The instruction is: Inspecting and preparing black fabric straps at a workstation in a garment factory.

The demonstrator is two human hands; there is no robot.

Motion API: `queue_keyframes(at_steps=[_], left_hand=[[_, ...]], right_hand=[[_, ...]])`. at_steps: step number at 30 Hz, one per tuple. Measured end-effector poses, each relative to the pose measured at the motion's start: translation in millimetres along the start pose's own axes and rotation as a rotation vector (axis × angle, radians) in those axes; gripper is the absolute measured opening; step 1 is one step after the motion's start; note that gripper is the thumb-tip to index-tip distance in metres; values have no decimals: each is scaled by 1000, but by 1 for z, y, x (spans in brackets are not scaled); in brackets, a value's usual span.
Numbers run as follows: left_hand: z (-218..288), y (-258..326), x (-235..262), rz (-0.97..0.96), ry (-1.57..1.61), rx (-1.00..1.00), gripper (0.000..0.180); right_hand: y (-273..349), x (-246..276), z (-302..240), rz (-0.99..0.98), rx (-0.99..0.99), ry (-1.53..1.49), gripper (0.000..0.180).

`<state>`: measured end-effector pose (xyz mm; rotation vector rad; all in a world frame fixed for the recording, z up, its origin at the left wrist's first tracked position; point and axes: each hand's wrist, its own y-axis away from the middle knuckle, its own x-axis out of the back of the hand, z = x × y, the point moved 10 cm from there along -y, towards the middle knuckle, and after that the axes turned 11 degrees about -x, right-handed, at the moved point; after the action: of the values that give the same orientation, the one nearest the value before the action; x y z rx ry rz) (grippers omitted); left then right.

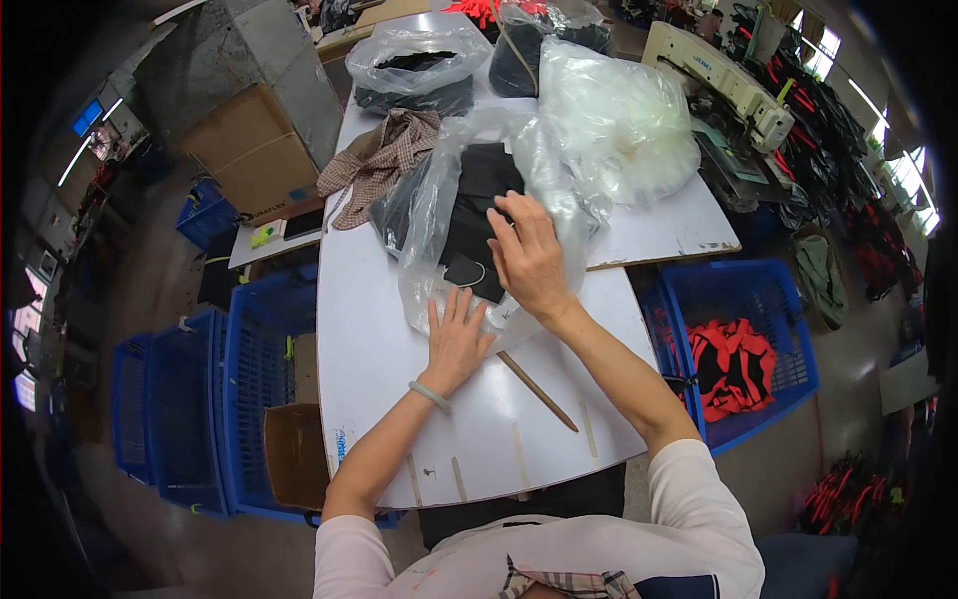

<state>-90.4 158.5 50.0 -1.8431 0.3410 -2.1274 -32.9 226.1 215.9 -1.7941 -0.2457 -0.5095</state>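
Black cloth (477,215) sits inside clear bag (469,180) on table (399,369). Left hand (454,339) flat, pressing the bag's near edge. Right hand (527,262) open, fingers spread on the bag. Bag mouth looks unsealed yet.

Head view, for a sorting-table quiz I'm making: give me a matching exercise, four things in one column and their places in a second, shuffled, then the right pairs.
Things:
1. wooden stick
2. checked cloth
3. red and black fabric
4. left hand

Places:
A. in the blue crate to the right of the table
B. flat on the near edge of the clear plastic bag
C. on the white table, near the right forearm
D. left of the clear bag, farther up the table

Pairs: 1-C, 2-D, 3-A, 4-B
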Motion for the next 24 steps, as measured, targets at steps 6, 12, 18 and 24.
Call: queue_keyframes(at_steps=[6,12,18,24], left_hand=[[-46,4,58,408,-62,305,73],[-185,12,35,567,450,710,60],[-132,-15,115,716,878,496,52],[-71,52,148,524,832,483,54]], right_hand=[[61,-109,70,-612,-91,315,90],[52,-140,76,-859,-94,407,97],[57,-113,119,-728,-104,296,78],[82,-91,91,-1049,-258,28,93]])
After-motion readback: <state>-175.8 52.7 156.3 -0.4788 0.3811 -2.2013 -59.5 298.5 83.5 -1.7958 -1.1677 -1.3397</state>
